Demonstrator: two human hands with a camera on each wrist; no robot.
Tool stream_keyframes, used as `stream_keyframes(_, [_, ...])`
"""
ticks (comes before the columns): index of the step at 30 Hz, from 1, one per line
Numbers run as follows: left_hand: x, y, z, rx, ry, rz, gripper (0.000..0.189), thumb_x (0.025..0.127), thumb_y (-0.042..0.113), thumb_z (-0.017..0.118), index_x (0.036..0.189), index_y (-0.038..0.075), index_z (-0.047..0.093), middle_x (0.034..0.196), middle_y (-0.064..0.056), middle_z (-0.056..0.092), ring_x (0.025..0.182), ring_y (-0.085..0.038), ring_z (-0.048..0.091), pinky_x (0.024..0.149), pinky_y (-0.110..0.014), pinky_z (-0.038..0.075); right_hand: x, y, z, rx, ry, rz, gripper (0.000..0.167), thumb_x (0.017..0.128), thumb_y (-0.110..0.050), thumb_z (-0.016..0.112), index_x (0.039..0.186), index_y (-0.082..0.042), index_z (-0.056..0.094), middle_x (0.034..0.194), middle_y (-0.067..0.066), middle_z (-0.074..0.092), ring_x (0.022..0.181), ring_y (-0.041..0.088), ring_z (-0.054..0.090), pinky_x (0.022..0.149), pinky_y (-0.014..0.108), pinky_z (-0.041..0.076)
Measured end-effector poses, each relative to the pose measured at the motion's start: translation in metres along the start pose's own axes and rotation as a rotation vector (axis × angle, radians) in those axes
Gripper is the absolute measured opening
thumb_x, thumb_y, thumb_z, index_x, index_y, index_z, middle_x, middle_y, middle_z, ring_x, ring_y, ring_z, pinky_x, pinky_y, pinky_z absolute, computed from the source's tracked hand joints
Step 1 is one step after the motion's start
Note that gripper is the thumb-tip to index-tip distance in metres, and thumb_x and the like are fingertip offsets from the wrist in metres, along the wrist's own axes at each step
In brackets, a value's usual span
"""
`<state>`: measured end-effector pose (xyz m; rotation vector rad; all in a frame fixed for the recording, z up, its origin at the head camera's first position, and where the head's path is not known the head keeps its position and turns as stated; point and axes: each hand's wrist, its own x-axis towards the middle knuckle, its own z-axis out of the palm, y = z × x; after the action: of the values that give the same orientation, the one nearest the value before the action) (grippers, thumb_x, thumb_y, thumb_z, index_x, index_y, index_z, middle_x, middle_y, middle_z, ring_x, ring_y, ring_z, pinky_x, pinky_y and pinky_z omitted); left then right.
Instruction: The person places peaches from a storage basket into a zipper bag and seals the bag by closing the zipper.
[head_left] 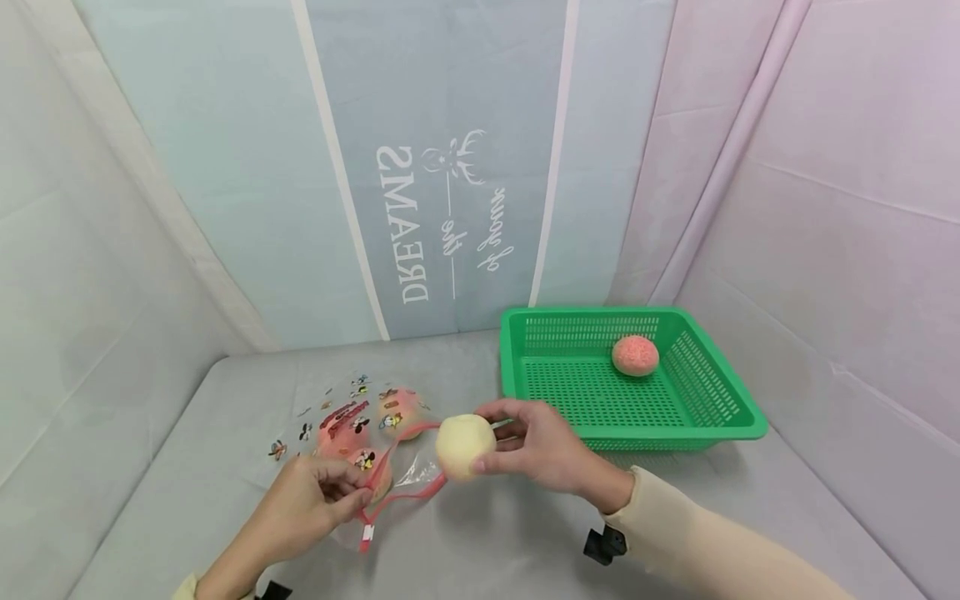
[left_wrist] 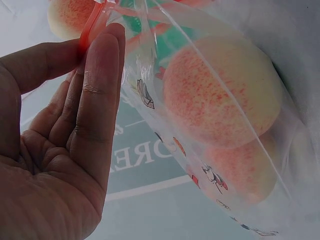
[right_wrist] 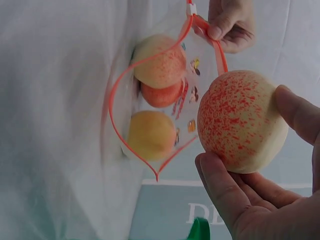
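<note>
A pale peach with red speckles on its other side is pinched between the thumb and fingers of my right hand, just at the mouth of a clear zip bag. My left hand pinches the bag's red zip edge near the white slider. The right wrist view shows the bag's mouth spread wide, with a yellowish peach and two redder peaches inside, one of them a pink-and-cream peach. Cartoon figures are printed on the bag.
A green plastic basket stands at the right on the grey table. One pink peach lies in it, toward the back right. Fabric walls enclose the back and both sides.
</note>
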<state>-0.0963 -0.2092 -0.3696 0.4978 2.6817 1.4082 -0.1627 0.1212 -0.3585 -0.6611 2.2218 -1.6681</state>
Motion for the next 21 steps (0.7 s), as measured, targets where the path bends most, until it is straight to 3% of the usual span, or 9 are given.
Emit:
stream_keyframes(7, [0.000,-0.001,0.000,0.006,0.005,0.007,0.009,0.088,0.008,0.081,0.081,0.010,0.075,0.071,0.008,0.069,0.065,-0.007,0.066,0.058,-0.027,0.056,0.001,0.007,0.019,0.012,0.003,0.010,0.055,0.077,-0.013,0.091,0.127,-0.005,0.068,0.119,0.010,0.069,0.099,0.024,0.071,0.081,0.030,0.059])
stream_keyframes(15, [0.000,-0.002,0.000,-0.004,0.002,0.009,0.009,0.088,0.008,0.080,0.081,0.010,0.075,0.071,0.008,0.070,0.065,-0.007,0.066,0.058,-0.027,0.056,0.009,0.018,0.036,-0.007,0.020,0.026,0.055,0.076,-0.010,0.092,0.125,-0.002,0.066,0.132,0.015,0.064,0.101,0.024,0.071,0.081,0.028,0.059])
stream_keyframes(21, [0.000,-0.002,0.000,-0.011,0.002,0.010,0.007,0.088,0.008,0.081,0.083,0.009,0.076,0.072,0.006,0.070,0.064,-0.007,0.066,0.057,-0.027,0.056,0.014,0.025,0.050,-0.029,0.048,0.049,0.053,0.076,-0.010,0.092,0.122,-0.003,0.067,0.118,0.012,0.068,0.100,0.024,0.071,0.080,0.028,0.059])
